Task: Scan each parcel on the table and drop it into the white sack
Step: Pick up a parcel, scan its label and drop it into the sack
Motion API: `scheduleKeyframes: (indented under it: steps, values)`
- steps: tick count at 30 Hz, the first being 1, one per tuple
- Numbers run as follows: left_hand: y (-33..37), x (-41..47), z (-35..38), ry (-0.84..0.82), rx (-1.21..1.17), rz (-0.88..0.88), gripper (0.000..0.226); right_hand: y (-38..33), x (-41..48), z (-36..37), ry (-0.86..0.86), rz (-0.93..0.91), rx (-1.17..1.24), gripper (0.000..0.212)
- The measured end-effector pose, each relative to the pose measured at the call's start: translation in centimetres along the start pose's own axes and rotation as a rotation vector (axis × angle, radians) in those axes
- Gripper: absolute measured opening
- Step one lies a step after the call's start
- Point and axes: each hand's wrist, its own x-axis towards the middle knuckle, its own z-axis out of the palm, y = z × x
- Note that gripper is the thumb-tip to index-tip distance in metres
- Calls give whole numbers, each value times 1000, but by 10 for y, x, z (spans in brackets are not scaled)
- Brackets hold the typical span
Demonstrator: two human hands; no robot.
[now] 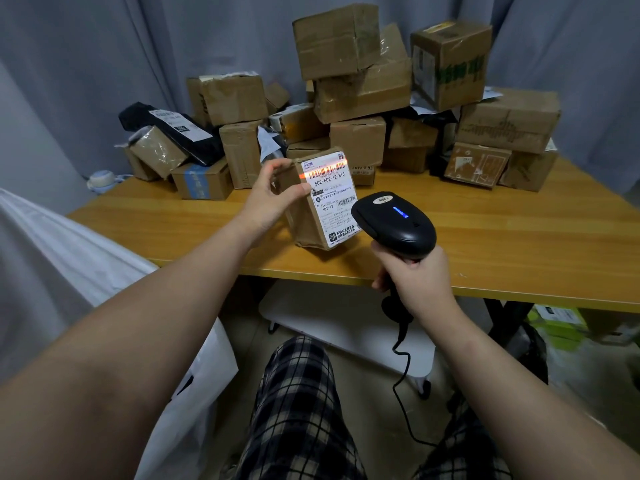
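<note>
We judge the task early: left hand (pixel 270 199) pinches one parcel (pixel 322 206) tilted on the table (pixel 519 237); right hand (pixel 415 282) clenches the scanner (pixel 398 220) at its 4 o'clock, red beam on the barcode; box pile (pixel 360 95) at 12 seemingly pending; white sack (pixel 52 258) at 8

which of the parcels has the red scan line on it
The small box gripped by the left hand, in front of the pile; the red line from the scanner crosses the barcode on its label.
</note>
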Motion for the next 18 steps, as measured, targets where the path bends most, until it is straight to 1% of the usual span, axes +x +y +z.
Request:
scheduleKeyframes:
  steps: [4,10,12,15,18]
  values:
    - [1,-2,1,4,13,-4,44,-1,-2,-4,8,5,13,18]
    - [4,-3,4,28,38,6,48,-3,1,-6,2,11,48,12]
    - [4,-5,4,70,49,30,48,-3,4,-5,-2,7,49,10]
    - [6,-12,2,132,43,106,51,-6,8,1,-16,-17,61,14]
    - [15,-23,-9,145,25,157,53,-12,11,14,-49,-35,73,16]
